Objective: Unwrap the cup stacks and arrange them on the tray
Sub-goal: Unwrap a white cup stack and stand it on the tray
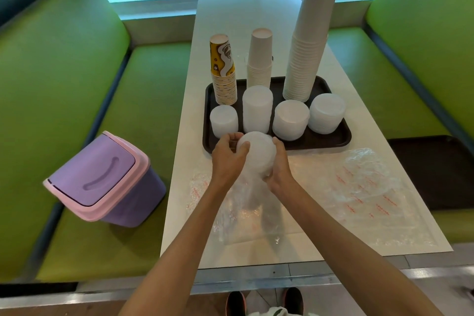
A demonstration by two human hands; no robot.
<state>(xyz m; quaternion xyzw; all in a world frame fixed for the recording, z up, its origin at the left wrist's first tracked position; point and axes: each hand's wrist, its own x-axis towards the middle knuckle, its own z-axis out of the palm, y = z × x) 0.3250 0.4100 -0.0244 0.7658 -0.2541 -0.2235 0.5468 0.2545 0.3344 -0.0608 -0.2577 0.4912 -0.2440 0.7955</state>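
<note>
Probably a cafeteria: green booth seats, serving tray.

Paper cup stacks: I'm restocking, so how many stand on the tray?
3, along the tray's far edge: yellow printed stack at left, short white stack in the middle, tall white stack at right.

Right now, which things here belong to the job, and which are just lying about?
Job: white stack, held by left hand and right hand; its wrapper; tray; tall cup stack; yellow cup stack.
Lying about: purple bin; empty wrapper; spare tray on bench.
</note>
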